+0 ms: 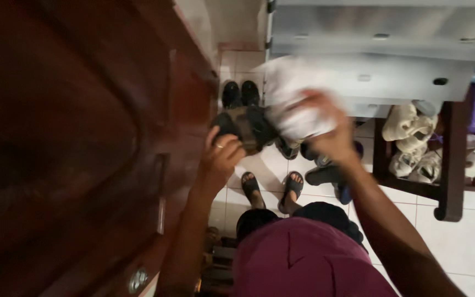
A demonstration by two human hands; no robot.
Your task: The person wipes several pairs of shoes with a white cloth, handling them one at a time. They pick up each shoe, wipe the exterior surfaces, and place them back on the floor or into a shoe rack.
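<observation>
- The left hand (222, 157) grips a dark sandal (243, 127), fingers curled around its heel end; a ring shows on one finger.
- The right hand (325, 129) is closed on a bunched white cloth (292, 104), which is blurred with motion and presses against the sandal's far end, at about 2 o'clock from the left hand.
- The sandal hangs in the air above the floor, roughly level, between the two hands.
- Judged from this, the work is wiping the sandal. It would go best with the left hand firm and steady while the cloth runs along the straps and sole, turning the sandal to reach each face.
- A slack left grip could let the sandal twist or drop onto the footwear below.
- The white tiled floor (463, 242) lies underneath; the person's own feet in black sandals (273, 190) stand at 6 o'clock from the hands.
- More dark shoes (240, 93) sit at 12 o'clock by the wall, others at 4 o'clock, partly hidden.
- A dark wooden door (83, 148) fills the 9 o'clock side.
- A pale grey cabinet (391, 49) is at 1 o'clock; at 3 o'clock a dark wooden rack (453, 165) holds light-coloured shoes (413, 137).
</observation>
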